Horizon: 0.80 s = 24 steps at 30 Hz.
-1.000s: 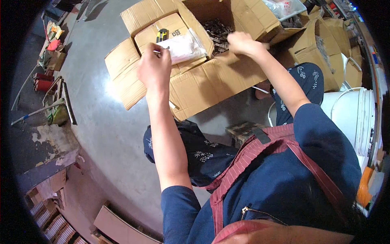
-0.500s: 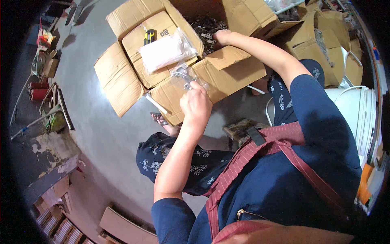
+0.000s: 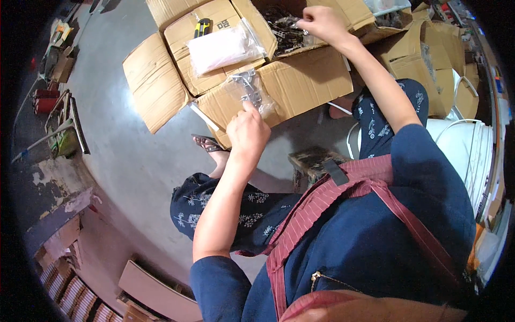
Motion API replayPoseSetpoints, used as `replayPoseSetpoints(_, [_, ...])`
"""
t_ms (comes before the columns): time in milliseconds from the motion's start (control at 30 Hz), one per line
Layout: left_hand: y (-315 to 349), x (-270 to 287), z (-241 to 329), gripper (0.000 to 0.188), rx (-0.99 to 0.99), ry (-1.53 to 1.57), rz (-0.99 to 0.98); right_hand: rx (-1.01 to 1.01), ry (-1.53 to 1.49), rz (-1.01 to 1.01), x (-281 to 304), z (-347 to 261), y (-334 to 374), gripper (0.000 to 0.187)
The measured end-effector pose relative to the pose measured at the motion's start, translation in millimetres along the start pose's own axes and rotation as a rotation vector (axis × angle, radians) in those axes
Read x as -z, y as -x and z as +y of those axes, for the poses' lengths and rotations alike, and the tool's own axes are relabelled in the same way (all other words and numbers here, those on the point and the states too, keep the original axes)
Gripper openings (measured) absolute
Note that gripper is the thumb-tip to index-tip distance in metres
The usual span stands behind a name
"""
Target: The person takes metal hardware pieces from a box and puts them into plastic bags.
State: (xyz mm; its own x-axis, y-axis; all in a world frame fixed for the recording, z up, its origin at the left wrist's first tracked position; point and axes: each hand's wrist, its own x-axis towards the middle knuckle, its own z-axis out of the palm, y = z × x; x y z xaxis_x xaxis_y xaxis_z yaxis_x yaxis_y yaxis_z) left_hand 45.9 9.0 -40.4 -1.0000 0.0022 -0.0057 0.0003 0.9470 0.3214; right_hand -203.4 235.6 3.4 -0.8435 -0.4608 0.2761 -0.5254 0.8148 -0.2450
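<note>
At upper centre, the left hand [image 3: 248,130], fingers curled, touched a bag [image 3: 251,88] on the flap [image 3: 316,80], probably steadying it; any pinch was unclear. Near the top edge, the right hand [image 3: 324,26], fingertips drawn together, hung by dark parts [image 3: 281,35], its hold unclear.

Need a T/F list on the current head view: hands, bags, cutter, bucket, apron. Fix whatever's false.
1. The left hand is at a clear bag of grey parts on a cardboard flap. True.
2. The right hand holds the yellow-and-black cutter. False: the cutter lies on cardboard next to a white-filled bag.
3. The right hand is over the box of dark parts. True.
4. A white bucket stands at the left of the picture. False: the white bucket is on the right.
5. The apron is plain green. False: it is dark red with thin light stripes.
</note>
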Motion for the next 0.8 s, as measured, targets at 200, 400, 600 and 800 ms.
replayPoseSetpoints(200, [0.4, -4.4, 2.5, 0.023, -0.026, 0.012, -0.022, 0.659, -0.235, 0.171, 77.6, -107.4, -8.8, 0.013])
replayPoseSetpoints(400, [-2.5, -4.6, 7.9, 0.021, -0.02, 0.059, 0.061, 0.901, 0.295, 0.097, -8.6, -112.0, -68.1, 0.018])
replayPoseSetpoints(600, [0.2, -5.3, -4.2, 0.026, -0.045, 0.051, 0.053, 0.28, 0.206, -0.432, -55.5, -165.4, -7.6, 0.026])
replayPoseSetpoints(800, [-3.9, -2.5, 5.8, 0.027, -0.045, 0.055, -0.009, 0.148, -0.015, -0.276, -104.6, -135.7, 19.7, 0.02])
